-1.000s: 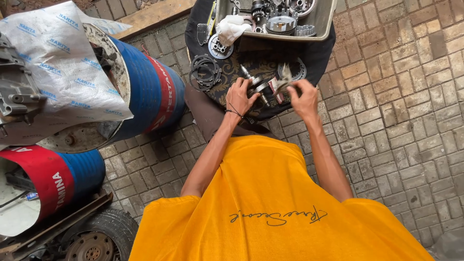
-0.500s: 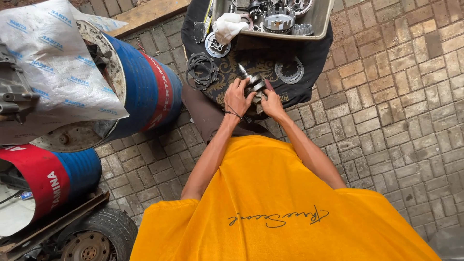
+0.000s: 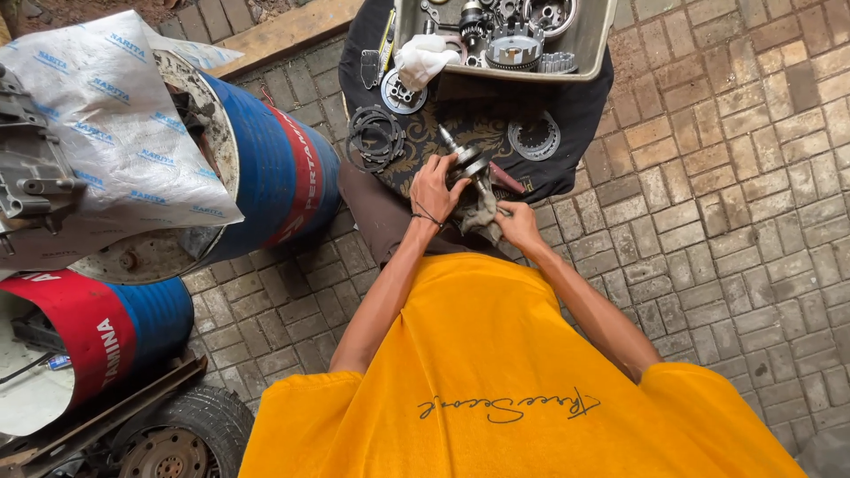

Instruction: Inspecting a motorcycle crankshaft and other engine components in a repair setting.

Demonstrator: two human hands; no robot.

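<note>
Near the front edge of the dark-clothed table (image 3: 567, 142), I see my left hand (image 3: 436, 188) wrapped round a metal shaft with a gear collar (image 3: 467, 161), its fingers closed on the part so the pointed end sticks out toward eleven o'clock. My right hand (image 3: 518, 223) sits just beside it at five o'clock, fingers pinched shut on a grey rag (image 3: 482, 217) that touches the lower end of the shaft. At twelve o'clock from the hands, a pale rectangular tray (image 3: 591, 55) rests on the cloth; it holds a notched clutch basket (image 3: 515, 46), a small toothed gear (image 3: 556, 62), other round metal parts and a crumpled white cloth (image 3: 423, 58) draped over its near corner. On the cloth outside the tray, thin dark rings (image 3: 374, 137) lie stacked at ten o'clock, and a toothed disc (image 3: 535, 135) lies at one o'clock. Far off at nine o'clock a blue and red drum (image 3: 274, 173) lies on its side, a white printed sack (image 3: 106, 133) across it.
</note>
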